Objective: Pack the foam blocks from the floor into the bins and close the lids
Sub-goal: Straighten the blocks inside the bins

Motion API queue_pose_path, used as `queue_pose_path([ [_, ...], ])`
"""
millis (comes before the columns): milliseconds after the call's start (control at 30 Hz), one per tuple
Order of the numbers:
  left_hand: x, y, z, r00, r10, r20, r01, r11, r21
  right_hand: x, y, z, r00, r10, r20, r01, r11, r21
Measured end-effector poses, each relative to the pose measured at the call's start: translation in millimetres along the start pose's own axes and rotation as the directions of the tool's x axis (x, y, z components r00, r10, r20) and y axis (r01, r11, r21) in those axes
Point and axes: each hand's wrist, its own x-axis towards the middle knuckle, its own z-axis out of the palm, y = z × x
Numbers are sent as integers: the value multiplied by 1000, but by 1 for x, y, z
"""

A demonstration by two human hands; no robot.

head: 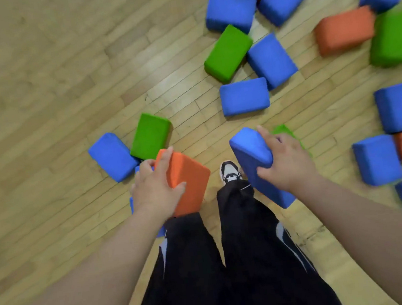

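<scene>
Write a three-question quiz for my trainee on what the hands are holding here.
1. True or false: the left hand grips an orange block.
2. The right hand grips a second block. Its colour? A green, B blue, C orange.
3. Fill in: the loose blocks lie on a wooden ___.

Key: 1 true; 2 B; 3 floor.

Bright even light, soft floor point(60, 68) glare, blurred wide-angle edges.
</scene>
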Motion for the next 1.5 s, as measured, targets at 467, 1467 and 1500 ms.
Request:
queue_pose_path([
  [467,-177,60,-73,753,612,241,-652,744,146,-335,-8,20,798,568,-202,-422,766,485],
  [1467,-829,282,432,-388,253,886,-770,-618,-160,-937,171,354,-285,790,543,-52,-578,814],
  [1500,-844,287,446,-403,231,885,-758,-627,-181,-946,181,358,-302,776,553,-41,-590,806],
])
